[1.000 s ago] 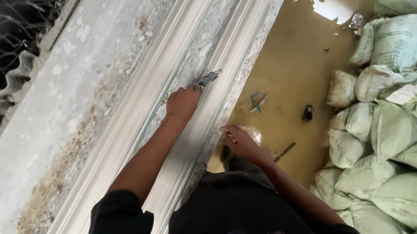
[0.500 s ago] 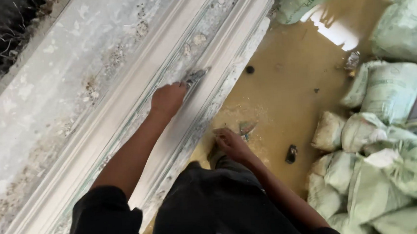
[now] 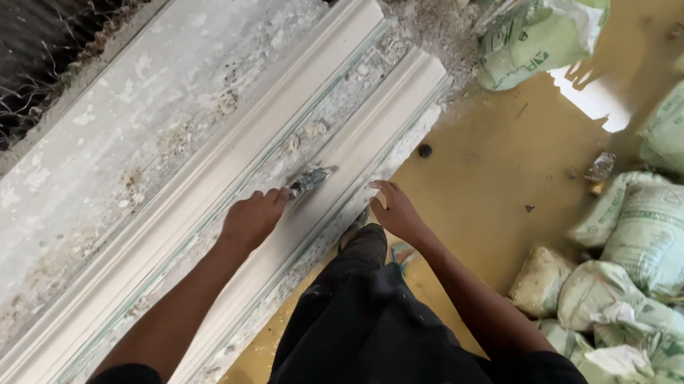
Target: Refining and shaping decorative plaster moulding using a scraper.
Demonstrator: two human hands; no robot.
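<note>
My left hand (image 3: 252, 218) grips a small plaster-caked scraper (image 3: 309, 179), its blade pressed into the groove between two long white plaster mouldings (image 3: 325, 65) lying on a grey, crusted work table (image 3: 136, 110). My right hand (image 3: 394, 210) rests with fingers curled on the near edge of the nearer moulding (image 3: 400, 104), holding nothing that I can see. My dark trousers fill the bottom middle of the view.
Several pale green sacks (image 3: 658, 234) are piled on the yellowish floor (image 3: 501, 165) at right, with another sack (image 3: 547, 29) at the top. Dark wire mesh (image 3: 4, 63) lies beyond the table at top left. A small dark object (image 3: 424, 151) sits by the moulding's end.
The view has shifted along the mouldings so that their far end shows. My left hand and scraper have slid further along the groove; my right hand has moved onto the moulding's edge.
</note>
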